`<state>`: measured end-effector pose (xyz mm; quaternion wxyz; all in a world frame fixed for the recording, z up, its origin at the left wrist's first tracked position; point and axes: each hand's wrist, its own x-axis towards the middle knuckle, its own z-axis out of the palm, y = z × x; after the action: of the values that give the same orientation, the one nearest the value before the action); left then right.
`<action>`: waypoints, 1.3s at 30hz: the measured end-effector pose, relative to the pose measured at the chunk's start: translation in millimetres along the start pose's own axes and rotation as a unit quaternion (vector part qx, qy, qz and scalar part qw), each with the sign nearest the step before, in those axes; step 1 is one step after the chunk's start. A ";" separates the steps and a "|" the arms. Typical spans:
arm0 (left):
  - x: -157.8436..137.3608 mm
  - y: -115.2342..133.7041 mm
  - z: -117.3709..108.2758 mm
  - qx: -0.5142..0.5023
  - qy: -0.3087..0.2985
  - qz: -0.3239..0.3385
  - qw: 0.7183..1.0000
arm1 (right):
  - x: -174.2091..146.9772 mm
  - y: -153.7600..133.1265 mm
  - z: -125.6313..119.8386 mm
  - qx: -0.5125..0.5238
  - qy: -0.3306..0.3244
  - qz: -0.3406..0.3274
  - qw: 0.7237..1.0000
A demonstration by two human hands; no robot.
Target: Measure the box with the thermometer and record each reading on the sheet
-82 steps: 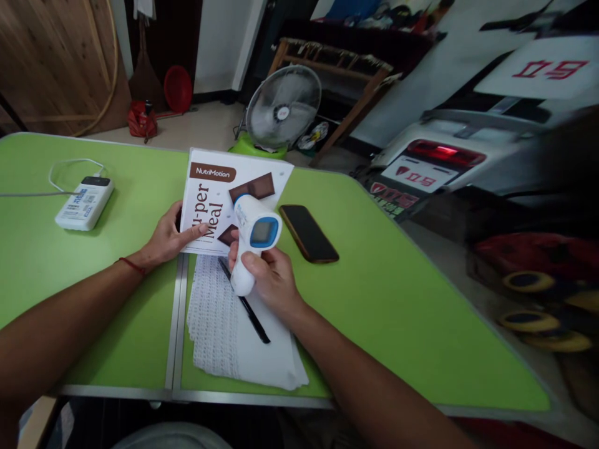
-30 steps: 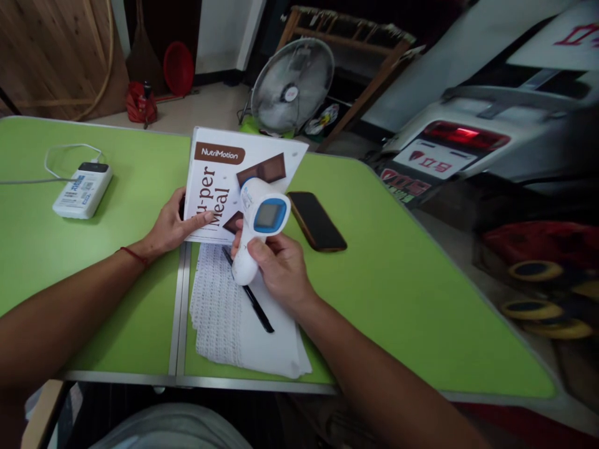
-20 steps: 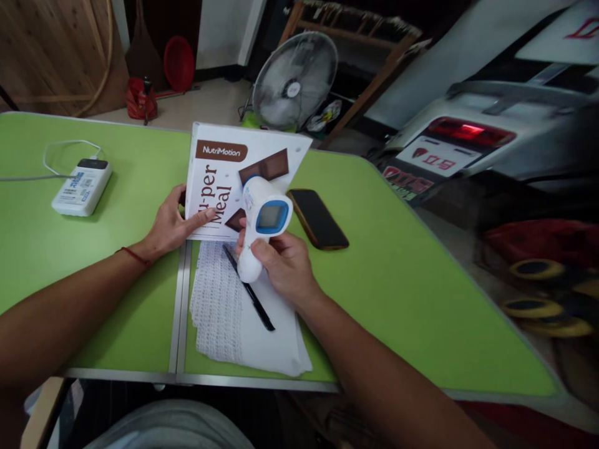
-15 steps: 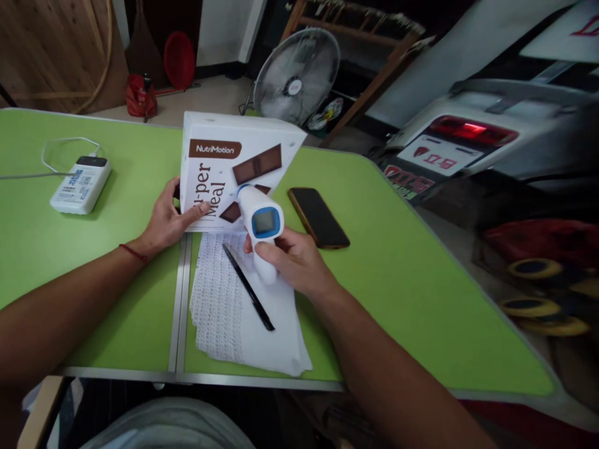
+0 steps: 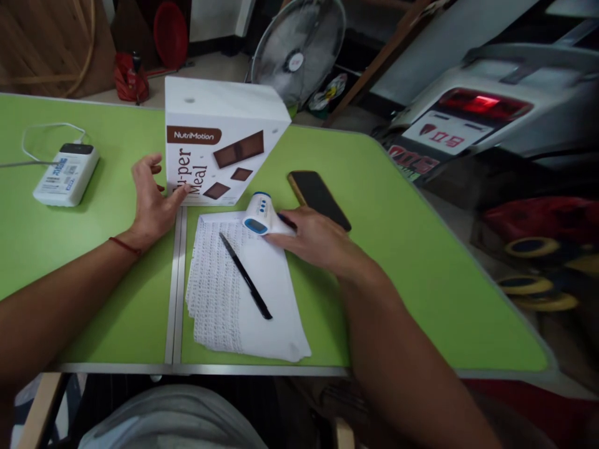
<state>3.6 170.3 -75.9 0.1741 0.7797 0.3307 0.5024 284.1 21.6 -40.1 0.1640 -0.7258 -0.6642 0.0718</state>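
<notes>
A fan (image 5: 294, 61) stands beyond the green table (image 5: 397, 237) bearing a corded white device (image 5: 66, 178).

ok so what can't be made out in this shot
In the head view:
Start of the big lettering on the box: under the left hand.
Reading on the thermometer: too small and dim.
Writing on the paper: too small.
Handle end of the thermometer: inside the right hand.
Fan top: cut off by upper edge.

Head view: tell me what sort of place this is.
Probably a room in a home, perhaps doubling as storage: a fan stands beyond the green table, and what looks like a scooter is parked indoors.
</notes>
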 end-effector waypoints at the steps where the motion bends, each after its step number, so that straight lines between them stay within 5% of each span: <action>1: -0.9 6.0 -0.7 0.015 0.058 0.001 0.998 | -0.5 0.3 2.5 -0.017 0.028 -0.015 0.999; 3: -3.3 23.2 -2.7 0.014 0.112 0.057 0.992 | -3.1 -4.1 6.2 -0.026 0.101 -0.057 0.993; 6: -7.8 49.5 -6.8 -0.078 -0.021 0.138 0.987 | -12.4 -24.8 8.8 0.028 0.183 -0.128 0.974; 13: -10.0 48.4 -9.7 -0.032 -0.241 0.188 0.952 | -33.7 -68.3 12.6 0.089 -0.054 -0.138 0.985; 18: -13.6 46.9 -5.3 0.095 -0.379 0.172 0.904 | -24.5 -54.1 14.2 0.180 -0.007 -0.133 0.975; 24: -20.1 59.0 -4.1 0.167 -0.390 0.111 0.898 | -17.2 -51.5 17.0 0.387 0.069 -0.074 0.917; 28: -24.0 61.6 -2.0 0.188 -0.378 0.104 0.901 | -19.7 -60.2 20.1 0.462 0.043 -0.069 0.883; 39: -23.7 65.5 -2.2 0.197 -0.362 0.095 0.906 | -16.6 -68.8 43.4 0.513 0.067 0.055 0.854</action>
<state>17.4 106.5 -51.2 0.0763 0.9541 0.2615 0.1243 203.5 15.9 -59.7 0.5523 -0.5773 -0.4798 0.3625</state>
